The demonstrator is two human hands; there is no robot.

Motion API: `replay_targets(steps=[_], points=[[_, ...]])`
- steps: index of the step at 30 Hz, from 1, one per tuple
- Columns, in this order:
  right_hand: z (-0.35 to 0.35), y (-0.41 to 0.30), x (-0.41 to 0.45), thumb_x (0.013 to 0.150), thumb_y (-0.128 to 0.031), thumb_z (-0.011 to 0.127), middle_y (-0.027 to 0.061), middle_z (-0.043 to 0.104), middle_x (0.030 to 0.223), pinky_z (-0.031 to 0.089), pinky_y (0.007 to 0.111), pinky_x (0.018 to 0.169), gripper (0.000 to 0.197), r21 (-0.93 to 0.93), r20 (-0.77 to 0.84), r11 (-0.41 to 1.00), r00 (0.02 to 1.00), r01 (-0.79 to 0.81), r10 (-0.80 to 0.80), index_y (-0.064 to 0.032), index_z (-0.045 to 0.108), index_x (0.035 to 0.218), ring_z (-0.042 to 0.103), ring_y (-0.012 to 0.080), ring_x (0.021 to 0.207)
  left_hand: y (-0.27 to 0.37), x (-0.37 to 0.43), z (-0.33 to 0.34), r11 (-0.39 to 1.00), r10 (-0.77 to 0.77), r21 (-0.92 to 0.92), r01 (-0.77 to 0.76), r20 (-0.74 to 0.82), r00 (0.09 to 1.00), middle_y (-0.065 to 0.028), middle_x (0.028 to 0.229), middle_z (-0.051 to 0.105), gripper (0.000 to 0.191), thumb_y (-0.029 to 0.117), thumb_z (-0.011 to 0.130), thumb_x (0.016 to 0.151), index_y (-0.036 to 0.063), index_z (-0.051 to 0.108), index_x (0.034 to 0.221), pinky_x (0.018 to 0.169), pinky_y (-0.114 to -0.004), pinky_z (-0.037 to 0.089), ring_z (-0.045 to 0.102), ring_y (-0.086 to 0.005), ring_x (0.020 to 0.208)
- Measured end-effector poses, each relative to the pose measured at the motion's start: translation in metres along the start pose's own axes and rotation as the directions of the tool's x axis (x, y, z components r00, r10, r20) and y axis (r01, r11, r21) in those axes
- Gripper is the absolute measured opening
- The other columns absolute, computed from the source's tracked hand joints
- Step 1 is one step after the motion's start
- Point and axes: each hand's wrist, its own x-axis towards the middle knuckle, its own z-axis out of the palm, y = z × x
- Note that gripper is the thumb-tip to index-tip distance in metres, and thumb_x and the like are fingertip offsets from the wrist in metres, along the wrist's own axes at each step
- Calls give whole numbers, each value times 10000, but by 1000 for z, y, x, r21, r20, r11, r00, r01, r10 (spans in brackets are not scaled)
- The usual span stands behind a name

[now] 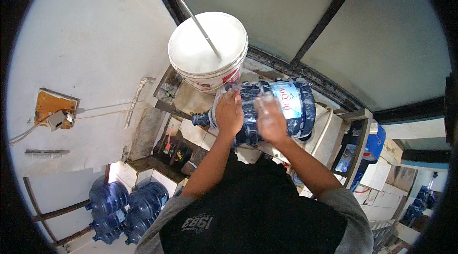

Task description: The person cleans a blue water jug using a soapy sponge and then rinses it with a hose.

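A large blue plastic water jug [250, 125] lies on its side before me, its neck pointing left and white suds over its ribs. It bears a light blue label near its base. My left hand [229, 112] lies on the jug's shoulder, over something clear or soapy that I cannot make out. My right hand [270, 119], blurred and covered with foam, is on the middle of the body beside the label. Neither hand closes around the jug. Behind its neck end stands a white plastic bucket [207, 80] full of whitish foam or liquid, with a metal rod [196, 21] leaning in it.
A metal frame [171, 109] edges the worktop. A pale hose [323, 130] curves right of the jug. Several blue water jugs [141, 200] are stacked at lower left. A blue container [376, 143] is at right, and a wall outlet with a plug [57, 119] at left.
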Motion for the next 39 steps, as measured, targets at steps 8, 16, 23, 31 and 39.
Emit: replay_targets(steps=[8, 16, 23, 31, 39], points=[[29, 5, 65, 880, -117, 563, 244, 589, 1369, 398, 484, 1132, 488, -49, 313, 978, 926, -205, 210, 29, 577, 1345, 538, 416, 1295, -3, -3, 5, 988, -36, -153, 34, -11, 999, -186, 1375, 617, 512, 343, 290, 1107, 21, 632, 1312, 1194, -470, 305, 528, -344, 1326], [-19, 23, -37, 927, -147, 553, 183, 541, 1452, 364, 559, 1148, 500, 269, 13, 861, 896, -431, 445, -45, 543, 1416, 461, 374, 1402, -9, 0, 10, 958, 160, 231, -170, 64, 985, -199, 1407, 592, 538, 417, 460, 1048, -5, 595, 1352, 1188, -507, 298, 487, -377, 1364], [-17, 84, 20, 1010, -336, 436, 182, 587, 1424, 209, 592, 1213, 449, -249, 108, 876, 887, -413, 448, -67, 672, 1282, 464, 378, 1386, 29, 8, 8, 918, 170, 313, -243, 243, 955, -230, 1452, 547, 609, 410, 519, 1014, -77, 537, 1380, 1204, -529, 263, 441, -372, 1415], [-42, 75, -103, 917, -96, 557, 175, 554, 1449, 397, 585, 1111, 435, -191, -223, 964, 965, -183, 139, -18, 596, 1343, 508, 401, 1342, 60, -1, 63, 942, 110, 279, -184, 261, 959, -288, 1489, 488, 721, 445, 457, 1025, -147, 439, 1436, 1225, -483, 244, 406, -393, 1441], [-13, 220, 5, 926, -205, 515, 239, 721, 1061, 552, 507, 878, 324, -240, 295, 893, 848, -380, 440, 26, 735, 982, 686, 440, 975, 78, -7, 53, 942, 139, 261, -213, 276, 951, -316, 1489, 468, 704, 399, 496, 1011, -160, 420, 1433, 1227, -483, 242, 406, -418, 1432]])
